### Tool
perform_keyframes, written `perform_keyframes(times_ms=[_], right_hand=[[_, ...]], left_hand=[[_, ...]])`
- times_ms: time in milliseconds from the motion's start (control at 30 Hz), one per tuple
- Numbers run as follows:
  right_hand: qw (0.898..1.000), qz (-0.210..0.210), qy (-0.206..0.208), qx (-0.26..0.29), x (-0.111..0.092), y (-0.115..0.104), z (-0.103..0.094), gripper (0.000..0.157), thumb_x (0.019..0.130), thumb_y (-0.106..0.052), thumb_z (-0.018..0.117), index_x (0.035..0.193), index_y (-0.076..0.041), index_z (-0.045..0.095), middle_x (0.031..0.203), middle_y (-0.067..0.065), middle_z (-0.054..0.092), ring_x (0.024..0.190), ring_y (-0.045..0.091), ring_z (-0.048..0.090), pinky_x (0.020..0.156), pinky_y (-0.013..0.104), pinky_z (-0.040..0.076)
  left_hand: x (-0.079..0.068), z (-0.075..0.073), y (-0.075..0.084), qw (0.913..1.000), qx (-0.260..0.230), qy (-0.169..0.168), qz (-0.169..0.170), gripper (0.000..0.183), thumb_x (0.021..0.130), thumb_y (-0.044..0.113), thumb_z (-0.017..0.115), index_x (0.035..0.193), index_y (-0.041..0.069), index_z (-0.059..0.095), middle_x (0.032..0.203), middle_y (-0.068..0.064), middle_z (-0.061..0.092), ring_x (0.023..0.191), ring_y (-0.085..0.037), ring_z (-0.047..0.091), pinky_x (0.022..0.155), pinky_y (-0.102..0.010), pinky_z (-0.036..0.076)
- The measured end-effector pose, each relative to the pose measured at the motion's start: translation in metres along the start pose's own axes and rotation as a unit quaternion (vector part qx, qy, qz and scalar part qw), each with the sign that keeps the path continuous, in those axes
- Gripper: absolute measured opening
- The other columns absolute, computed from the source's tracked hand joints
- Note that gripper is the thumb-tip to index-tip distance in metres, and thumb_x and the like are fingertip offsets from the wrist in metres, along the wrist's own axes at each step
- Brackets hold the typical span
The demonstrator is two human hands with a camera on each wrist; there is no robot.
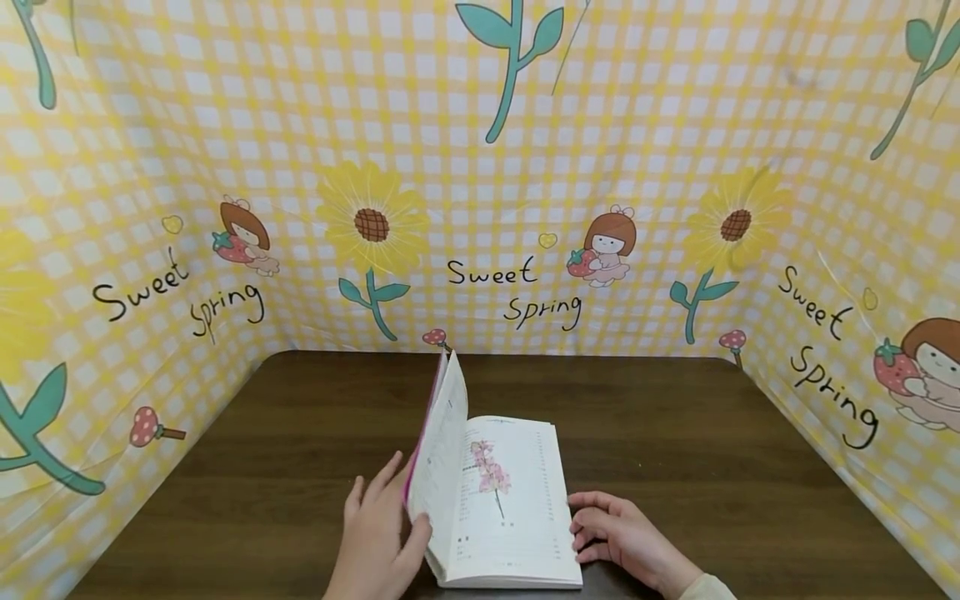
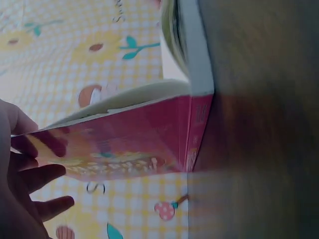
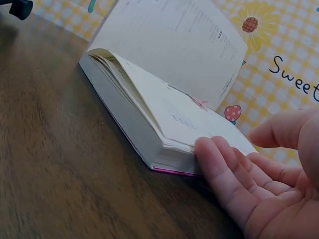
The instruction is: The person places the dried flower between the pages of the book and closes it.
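Note:
A thick book (image 1: 517,500) lies opened on the table, its right-hand page printed with a pink flower and lines of text. The front cover and some leaves stand raised on the left; the cover (image 2: 119,139) is pink-red outside with a picture. My left hand (image 1: 378,533) pinches the raised cover and leaves at their outer edge, thumb on the page side and fingers spread against the outside. At the right edge of the page block my right hand (image 1: 626,537) rests its fingertips, and its thumb stands off the book in the right wrist view.
The dark wooden table (image 1: 315,417) extends around the book. A yellow checked cloth (image 1: 487,192) with sunflowers and "Sweet Spring" lettering hangs behind it and at both sides. A black object (image 3: 21,7) shows at the corner of the right wrist view.

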State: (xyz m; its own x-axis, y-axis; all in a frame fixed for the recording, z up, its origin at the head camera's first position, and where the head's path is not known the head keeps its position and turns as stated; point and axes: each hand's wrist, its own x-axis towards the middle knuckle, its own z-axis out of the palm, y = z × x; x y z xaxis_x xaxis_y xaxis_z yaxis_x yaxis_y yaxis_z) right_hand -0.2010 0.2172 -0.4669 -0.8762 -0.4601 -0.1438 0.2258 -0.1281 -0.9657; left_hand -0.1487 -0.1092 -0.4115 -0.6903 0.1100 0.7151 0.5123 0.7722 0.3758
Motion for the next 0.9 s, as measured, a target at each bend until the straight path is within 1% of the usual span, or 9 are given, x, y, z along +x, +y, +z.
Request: perform_keyframes(times_ms=[167,233,300,400,467,567,600,700,900], right_hand=[[1.000,0.006,-0.003,0.006,0.000,0.000,-0.001,0.043,0.097,-0.007,0.056,0.134,0.013,0.045,0.093,0.009,0.062,0.077,0.015,0.065,0.073,0.033,0.058],[1.000,0.007,-0.008,0.011,-0.001,0.000,-0.001,0.040,0.097,-0.006,0.055,0.132,0.012,0.046,0.093,0.009,0.062,0.077,0.014,0.065,0.073,0.033,0.058],[1.000,0.005,-0.015,0.016,-0.001,0.000,-0.002,0.038,0.098,-0.006,0.055,0.131,0.010,0.048,0.093,0.009,0.062,0.078,0.014,0.065,0.073,0.033,0.058],[0.999,0.005,-0.027,0.024,-0.001,0.000,-0.003,0.034,0.099,-0.006,0.053,0.130,0.008,0.050,0.094,0.008,0.063,0.079,0.013,0.066,0.075,0.033,0.058],[0.999,0.006,-0.033,0.027,-0.001,0.000,-0.004,0.033,0.101,-0.007,0.052,0.130,0.008,0.050,0.094,0.007,0.063,0.079,0.013,0.066,0.075,0.033,0.058],[0.999,0.011,-0.032,0.029,-0.001,0.000,-0.005,0.034,0.101,-0.009,0.051,0.131,0.007,0.050,0.094,0.007,0.063,0.080,0.014,0.066,0.076,0.033,0.058],[0.999,0.013,-0.029,0.027,-0.001,-0.001,-0.005,0.035,0.101,-0.010,0.051,0.132,0.008,0.050,0.094,0.007,0.064,0.080,0.014,0.066,0.075,0.033,0.058],[0.999,0.018,-0.022,0.024,0.000,-0.002,-0.004,0.038,0.101,-0.011,0.051,0.134,0.009,0.048,0.094,0.007,0.066,0.081,0.014,0.066,0.075,0.034,0.058],[0.999,0.020,-0.026,0.029,-0.001,-0.002,-0.005,0.033,0.102,-0.013,0.050,0.131,0.004,0.050,0.097,0.007,0.067,0.084,0.016,0.067,0.076,0.035,0.058]], left_hand=[[0.001,0.013,0.010,0.9959,0.055,-0.050,0.050,0.061,0.080,0.019,0.062,0.138,0.004,0.057,0.133,-0.005,0.064,0.129,-0.037,0.051,0.094,-0.076,0.028],[0.002,0.018,0.014,0.9920,0.073,-0.081,0.064,0.060,0.082,0.024,0.062,0.139,0.007,0.057,0.133,-0.004,0.064,0.130,-0.038,0.049,0.094,-0.077,0.029],[0.002,0.023,0.017,0.9864,0.085,-0.123,0.068,0.060,0.084,0.030,0.063,0.140,0.009,0.057,0.134,-0.004,0.063,0.132,-0.039,0.047,0.094,-0.078,0.028],[0.004,0.028,0.022,0.9740,0.093,-0.197,0.063,0.061,0.087,0.040,0.063,0.141,0.012,0.058,0.135,-0.006,0.062,0.135,-0.041,0.044,0.096,-0.079,0.025],[0.005,0.032,0.025,0.9631,0.093,-0.246,0.057,0.064,0.088,0.046,0.061,0.143,0.014,0.056,0.137,-0.007,0.061,0.136,-0.042,0.042,0.098,-0.080,0.023],[0.006,0.038,0.028,0.9472,0.092,-0.303,0.052,0.066,0.090,0.054,0.058,0.145,0.018,0.054,0.140,-0.010,0.058,0.138,-0.044,0.039,0.100,-0.080,0.019],[0.006,0.040,0.028,0.9422,0.094,-0.318,0.050,0.066,0.091,0.057,0.056,0.146,0.020,0.054,0.141,-0.010,0.057,0.139,-0.044,0.037,0.100,-0.079,0.019],[0.006,0.045,0.029,0.9316,0.096,-0.348,0.045,0.067,0.090,0.061,0.057,0.146,0.024,0.053,0.142,-0.011,0.056,0.140,-0.045,0.034,0.102,-0.078,0.018],[0.006,0.052,0.030,0.9085,0.088,-0.408,0.028,0.067,0.081,0.053,0.074,0.141,0.028,0.059,0.144,-0.014,0.052,0.141,-0.046,0.031,0.105,-0.076,0.015]])
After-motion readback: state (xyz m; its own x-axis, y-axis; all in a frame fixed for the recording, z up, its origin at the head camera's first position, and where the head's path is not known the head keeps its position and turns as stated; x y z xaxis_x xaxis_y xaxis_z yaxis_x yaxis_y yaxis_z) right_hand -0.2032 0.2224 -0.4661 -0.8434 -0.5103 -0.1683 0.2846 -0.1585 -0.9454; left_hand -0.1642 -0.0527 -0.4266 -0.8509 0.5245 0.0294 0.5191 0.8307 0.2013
